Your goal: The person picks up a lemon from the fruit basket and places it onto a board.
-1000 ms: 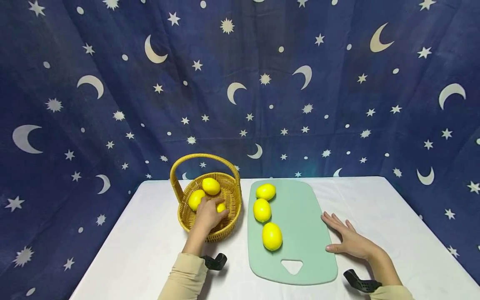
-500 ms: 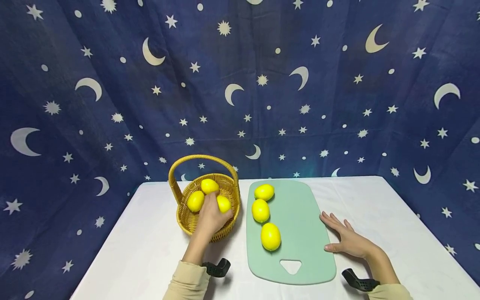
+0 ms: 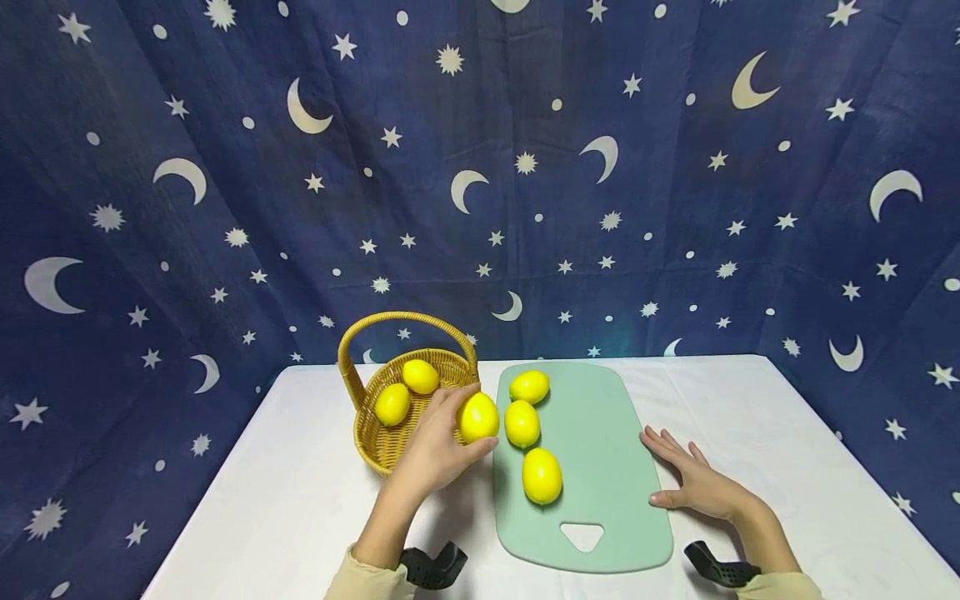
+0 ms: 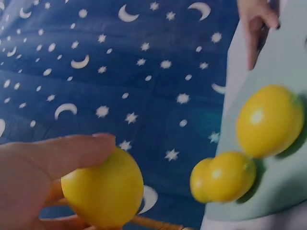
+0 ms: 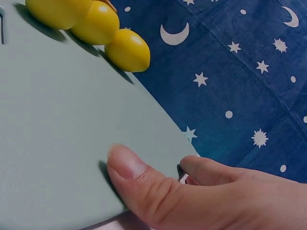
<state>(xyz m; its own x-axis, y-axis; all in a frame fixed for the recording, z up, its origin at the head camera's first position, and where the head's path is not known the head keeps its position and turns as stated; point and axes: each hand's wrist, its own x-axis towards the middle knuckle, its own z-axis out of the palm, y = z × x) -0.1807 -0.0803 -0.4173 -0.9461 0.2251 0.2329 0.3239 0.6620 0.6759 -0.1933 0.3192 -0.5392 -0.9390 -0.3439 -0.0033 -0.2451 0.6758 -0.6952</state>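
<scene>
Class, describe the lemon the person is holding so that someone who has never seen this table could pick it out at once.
Start at the white table and find the wicker basket beside the green cutting board. Between them, over the basket's right rim, the left hand grips one lemon. Unlike the two in the basket and the three on the board, it is lifted and has fingers around it.

A dark blue moon-and-star cloth [image 3: 525, 167] hangs behind the white table [image 3: 750, 400].
</scene>
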